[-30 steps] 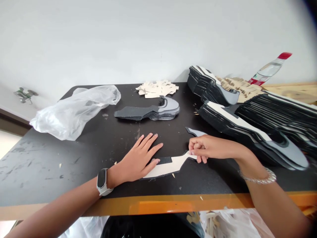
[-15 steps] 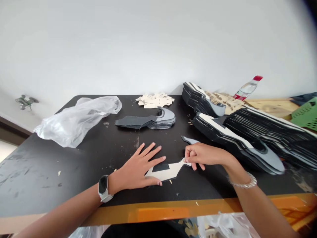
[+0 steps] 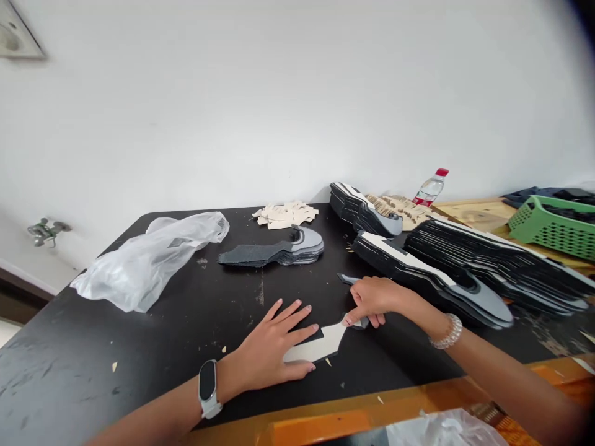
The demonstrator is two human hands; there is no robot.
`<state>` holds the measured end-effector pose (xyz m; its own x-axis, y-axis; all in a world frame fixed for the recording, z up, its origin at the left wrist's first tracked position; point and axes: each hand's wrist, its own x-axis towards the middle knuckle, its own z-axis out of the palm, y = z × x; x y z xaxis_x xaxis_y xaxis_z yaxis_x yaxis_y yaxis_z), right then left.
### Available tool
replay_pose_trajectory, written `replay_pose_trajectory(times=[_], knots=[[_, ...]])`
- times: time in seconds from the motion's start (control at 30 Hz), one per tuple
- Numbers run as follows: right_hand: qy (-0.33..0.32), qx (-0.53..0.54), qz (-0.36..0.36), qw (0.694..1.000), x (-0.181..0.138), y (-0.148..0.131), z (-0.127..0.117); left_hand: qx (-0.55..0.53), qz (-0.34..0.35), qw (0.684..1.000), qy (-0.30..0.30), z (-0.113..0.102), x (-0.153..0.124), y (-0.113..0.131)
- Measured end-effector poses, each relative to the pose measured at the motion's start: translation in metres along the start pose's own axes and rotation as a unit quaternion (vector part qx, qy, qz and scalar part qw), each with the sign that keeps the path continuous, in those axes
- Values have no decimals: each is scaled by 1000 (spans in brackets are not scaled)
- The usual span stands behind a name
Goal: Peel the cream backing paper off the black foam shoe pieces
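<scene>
My left hand [image 3: 272, 344] lies flat with fingers spread on a cream and black sole-shaped cut piece [image 3: 316, 347], pressing it to the black tabletop [image 3: 153, 365]. My right hand [image 3: 372, 300] is curled, pinching the piece's narrow end between fingertips and thumb. Just beyond those fingers, a small grey pointed scrap [image 3: 348, 280] sticks out, partly hidden by the hand. A smartwatch [image 3: 207, 389] is on my left wrist and a beaded bracelet [image 3: 447, 331] on my right.
Tall layered black-and-grey sole stacks [image 3: 446, 272] fill the table's right side. Behind my hands lie a grey sole stack [image 3: 274, 253], cream cut-outs [image 3: 284, 215] and a plastic bag [image 3: 144, 263]. A water bottle [image 3: 430, 188] and green basket [image 3: 555, 226] stand beyond.
The view has tilted upward, so the table sits lower in the picture. My left hand has slid over the piece's black patch, while my right hand keeps its pinch on the narrow end.
</scene>
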<state>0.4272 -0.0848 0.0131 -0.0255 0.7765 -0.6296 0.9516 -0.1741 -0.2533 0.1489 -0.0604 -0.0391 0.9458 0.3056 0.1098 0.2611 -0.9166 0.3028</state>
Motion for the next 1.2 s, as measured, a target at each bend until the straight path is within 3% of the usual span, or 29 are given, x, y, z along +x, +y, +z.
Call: replay_pose_trajectory(times=[0.27, 0.4, 0.5, 0.63, 1.0, 1.1, 1.2], knots=[[60, 3, -24, 998, -2, 21, 4, 20, 59, 997, -39, -6, 0, -6], [141, -24, -43, 989, -6, 18, 9, -7, 51, 997, -53, -7, -1, -6], [204, -43, -114, 971, -11, 2, 23, -36, 43, 997, -60, -9, -3, -6], [211, -56, -223, 950, -18, -15, 43, -60, 36, 996, -56, -11, -6, -5], [160, 24, -165, 973, -45, -33, 48, -117, 13, 993, -11, -7, -7, -5], [207, 18, -171, 963, -60, -29, 34, -160, -40, 985, 53, -5, -10, -5], [304, 1, -97, 948, -67, -7, 10, -188, -90, 973, 100, -2, -12, -6]])
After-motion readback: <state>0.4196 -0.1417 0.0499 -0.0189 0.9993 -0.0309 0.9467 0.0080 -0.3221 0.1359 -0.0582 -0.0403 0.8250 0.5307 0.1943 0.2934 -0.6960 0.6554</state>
